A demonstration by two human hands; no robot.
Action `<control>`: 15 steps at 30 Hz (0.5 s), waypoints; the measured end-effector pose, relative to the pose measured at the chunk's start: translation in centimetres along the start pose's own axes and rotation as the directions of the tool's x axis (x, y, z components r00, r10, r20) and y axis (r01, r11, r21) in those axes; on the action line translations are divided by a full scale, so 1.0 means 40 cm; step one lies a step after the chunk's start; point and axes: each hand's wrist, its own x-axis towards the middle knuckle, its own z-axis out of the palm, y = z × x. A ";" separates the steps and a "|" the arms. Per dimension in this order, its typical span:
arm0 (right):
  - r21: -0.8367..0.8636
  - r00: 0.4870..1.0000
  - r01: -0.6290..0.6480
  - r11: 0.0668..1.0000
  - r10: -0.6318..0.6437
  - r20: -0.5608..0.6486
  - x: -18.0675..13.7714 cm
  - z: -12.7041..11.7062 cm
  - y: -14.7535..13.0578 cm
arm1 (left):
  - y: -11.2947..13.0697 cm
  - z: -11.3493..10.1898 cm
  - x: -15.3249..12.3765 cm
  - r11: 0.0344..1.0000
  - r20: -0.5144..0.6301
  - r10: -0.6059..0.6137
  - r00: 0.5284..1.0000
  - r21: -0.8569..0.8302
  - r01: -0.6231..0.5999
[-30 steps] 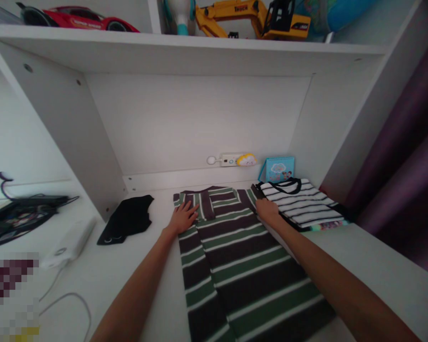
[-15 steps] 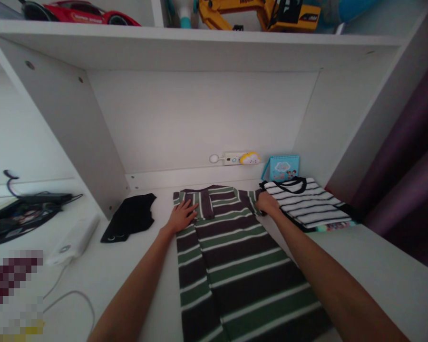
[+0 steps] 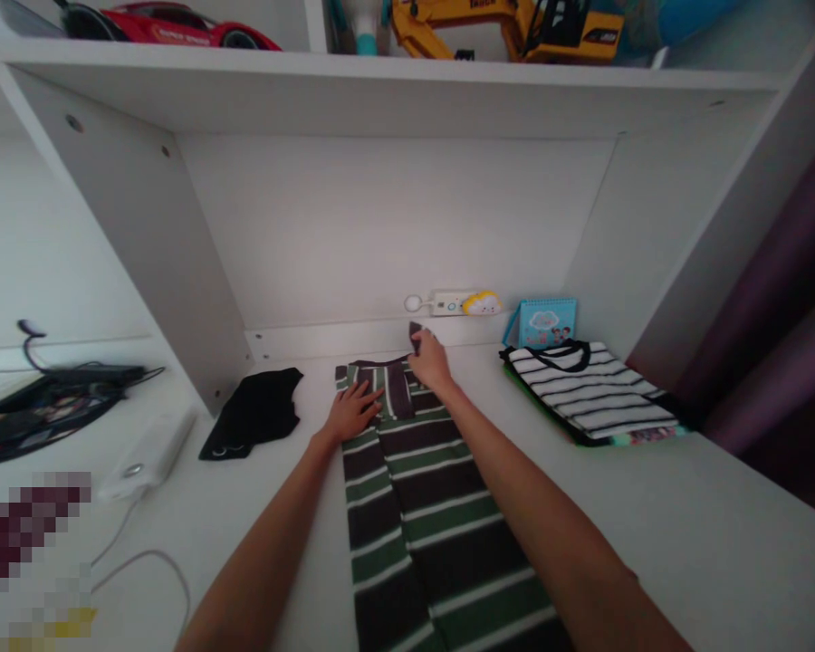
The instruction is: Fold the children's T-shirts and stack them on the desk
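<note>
A dark shirt with green and white stripes point(image 3: 421, 507) lies lengthwise on the white desk point(image 3: 652, 507), folded narrow. My left hand point(image 3: 354, 409) rests flat on its upper left part, fingers spread. My right hand point(image 3: 429, 359) is at the collar end, pinching a bit of the shirt's fabric lifted just above the desk.
A folded black-and-white striped shirt point(image 3: 594, 389) lies at the right, a blue booklet point(image 3: 547, 322) behind it. A black cloth point(image 3: 258, 409) sits at the left, beside a white box with a cable point(image 3: 146, 445). A power strip point(image 3: 452, 303) lines the back wall. Toys stand on the shelf point(image 3: 380, 86) above.
My right hand moved left from the shirt's right shoulder to the collar, carrying the fabric with it, so the right side is now folded over and the shirt is narrower. The left hand stayed put.
</note>
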 end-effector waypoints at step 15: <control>-0.017 0.910 0.051 0.999 -0.040 0.412 -0.446 -0.235 0.226 | -0.011 -0.009 0.035 0.952 0.032 -0.180 0.983 -0.247 0.183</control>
